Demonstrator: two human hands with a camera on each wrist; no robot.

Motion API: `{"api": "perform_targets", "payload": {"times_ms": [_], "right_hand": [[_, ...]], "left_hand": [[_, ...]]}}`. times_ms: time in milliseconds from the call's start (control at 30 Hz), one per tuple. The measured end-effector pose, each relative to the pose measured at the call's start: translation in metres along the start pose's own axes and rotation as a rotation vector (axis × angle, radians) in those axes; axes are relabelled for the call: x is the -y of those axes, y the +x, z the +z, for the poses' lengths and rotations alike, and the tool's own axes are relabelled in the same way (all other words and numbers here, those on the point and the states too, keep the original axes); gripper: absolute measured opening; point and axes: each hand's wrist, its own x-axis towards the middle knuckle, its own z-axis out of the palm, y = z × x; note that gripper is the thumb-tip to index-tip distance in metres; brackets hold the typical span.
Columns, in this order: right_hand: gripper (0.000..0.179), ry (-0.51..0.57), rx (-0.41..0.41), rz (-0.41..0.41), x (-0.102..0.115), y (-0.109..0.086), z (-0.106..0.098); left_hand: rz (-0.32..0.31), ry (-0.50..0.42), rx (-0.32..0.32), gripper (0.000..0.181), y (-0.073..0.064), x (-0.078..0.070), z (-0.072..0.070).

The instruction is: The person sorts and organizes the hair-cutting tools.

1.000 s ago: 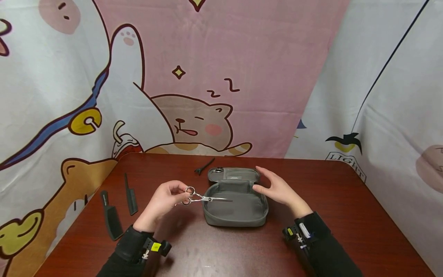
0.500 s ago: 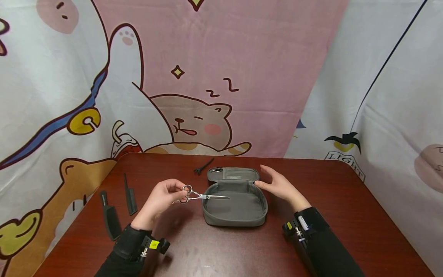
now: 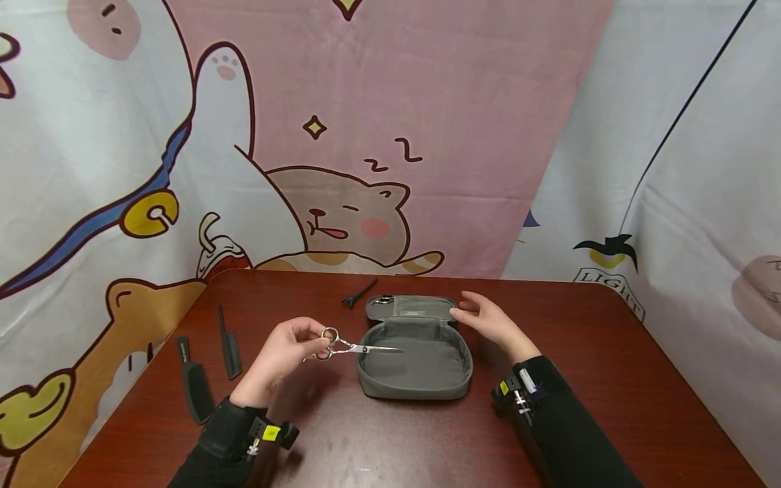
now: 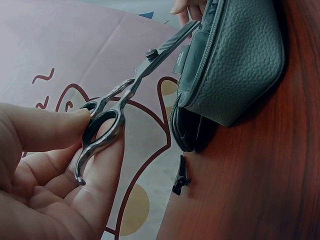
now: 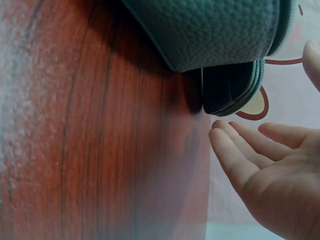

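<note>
So the grey case (image 3: 415, 392) sits on the reddish-brown worktop (image 3: 610, 407), lid (image 3: 425, 308) flopped open at its far end. Left hand (image 3: 287, 352) is pinching the silver scissors (image 3: 364, 349) by the finger loops, just left of the case, with the blades hanging over its open main part. Right hand (image 3: 488, 322) is on the right of the case, near the lid hinge, fingers loose and the thumb well spread from them, holding nothing. Small black clip (image 3: 358, 295) lies just left of the lid. Further left of the case are a slim dark comb (image 3: 231, 352) and a wider dark handled tool (image 3: 198, 390), brush or comb, can't tell.
</note>
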Motion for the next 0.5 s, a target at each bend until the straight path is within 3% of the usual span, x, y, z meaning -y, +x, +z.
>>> {"api": "perform_targets", "payload": {"times_ms": [500], "right_hand": [[0.068, 0.185, 0.016, 0.113, 0.000, 0.018, 0.001]], "left_hand": [[0.018, 0.013, 0.003, 0.009, -0.003, 0.000, -0.001]]}}
